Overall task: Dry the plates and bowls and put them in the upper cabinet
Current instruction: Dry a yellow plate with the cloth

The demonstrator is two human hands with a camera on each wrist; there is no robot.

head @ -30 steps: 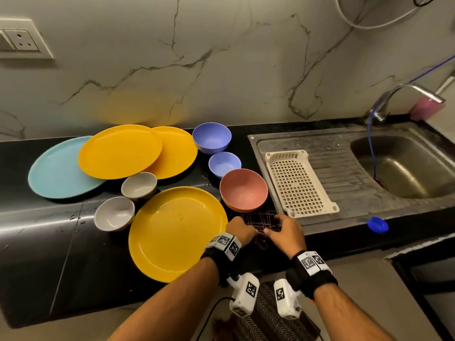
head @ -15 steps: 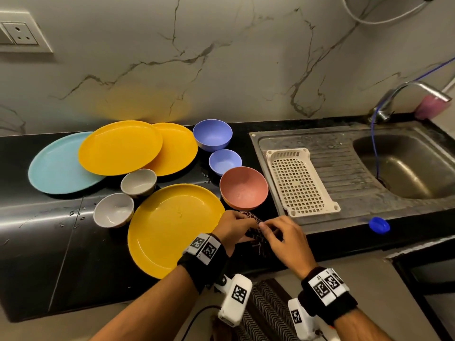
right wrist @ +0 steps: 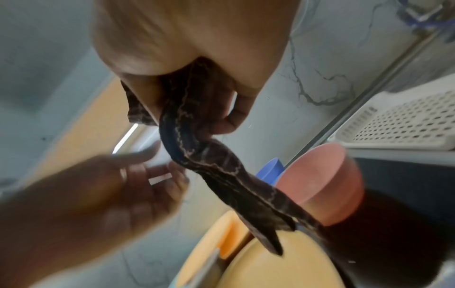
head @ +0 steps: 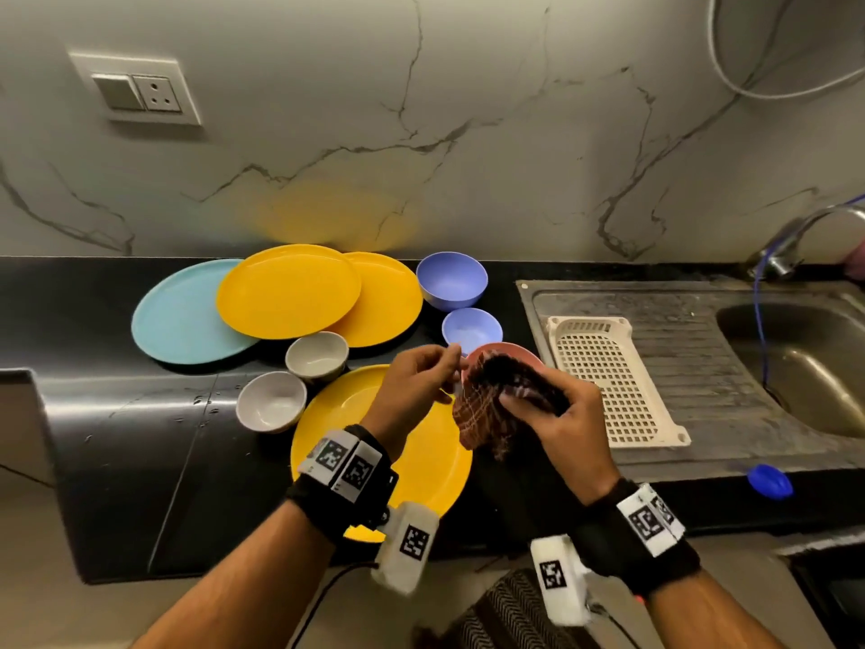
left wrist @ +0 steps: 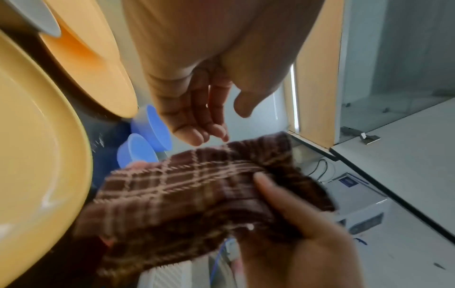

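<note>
My right hand (head: 559, 416) grips the cloth (head: 503, 405); my left hand (head: 412, 384) hangs loose, empty. The dangling corner could snag the pink bowl (head: 510, 356).

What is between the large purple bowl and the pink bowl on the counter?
The small purple bowl sits between the large purple bowl and the pink bowl, seen in the head view.
</note>
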